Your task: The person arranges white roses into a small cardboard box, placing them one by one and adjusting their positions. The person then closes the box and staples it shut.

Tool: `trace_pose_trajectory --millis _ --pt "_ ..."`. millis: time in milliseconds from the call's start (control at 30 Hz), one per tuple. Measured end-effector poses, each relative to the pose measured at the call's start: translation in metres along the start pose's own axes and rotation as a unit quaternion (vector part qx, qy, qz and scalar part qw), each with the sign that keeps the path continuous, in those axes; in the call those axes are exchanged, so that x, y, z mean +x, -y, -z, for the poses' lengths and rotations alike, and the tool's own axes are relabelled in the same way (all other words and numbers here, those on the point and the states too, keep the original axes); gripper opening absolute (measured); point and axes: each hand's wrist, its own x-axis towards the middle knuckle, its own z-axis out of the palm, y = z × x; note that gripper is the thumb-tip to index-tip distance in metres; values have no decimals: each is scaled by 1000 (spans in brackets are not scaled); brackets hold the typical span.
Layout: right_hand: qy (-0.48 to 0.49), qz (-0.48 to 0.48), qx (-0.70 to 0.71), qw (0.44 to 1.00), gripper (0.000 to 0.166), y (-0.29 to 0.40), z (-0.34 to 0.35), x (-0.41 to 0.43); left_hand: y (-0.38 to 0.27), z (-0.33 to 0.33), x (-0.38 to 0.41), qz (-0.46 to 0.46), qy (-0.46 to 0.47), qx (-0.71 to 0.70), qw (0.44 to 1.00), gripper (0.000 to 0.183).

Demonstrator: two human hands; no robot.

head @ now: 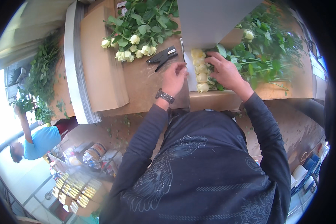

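A row of cream rose heads (202, 73) lies on a white sheet (189, 70), their leafy stems (257, 60) running to the right. My right hand (226, 71) is at the right side of this row, fingers spread and touching or just above the blooms and leaves. My left hand (175, 78), with a dark watch on the wrist, hovers left of the sheet with its fingers curled; whether something small is between them cannot be told. Beyond it a black plier stapler (163, 58) rests on the brown table. A grey sheet (212, 19) stands or hangs over the far part of the roses.
More cream roses (134, 50) with leafy stems lie at the back. Left of them are stacks of brown cardboard sheets (100, 61) and white-edged sheets (82, 84). A person in a light blue shirt (42, 142) handles greenery at far left. A box of packed flowers (75, 193) stands behind at lower left.
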Motion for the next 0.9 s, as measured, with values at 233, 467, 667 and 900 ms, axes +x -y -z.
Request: trace_pose_trajectory --millis 233,467,667,900 --pt "7 -92 10 996 53 0 -9 6 -18 8 14 -27 1 53 998 41" --pt "-21 15 0 1000 56 -11 -21 -5 -19 -20 23 -123 15 89 988 53" --pt "3 31 -1 1000 57 -13 -19 -6 -14 -27 27 -126 9 97 987 54" --pt "13 43 -16 999 58 -14 -17 -4 -11 -27 28 -121 12 112 986 52"
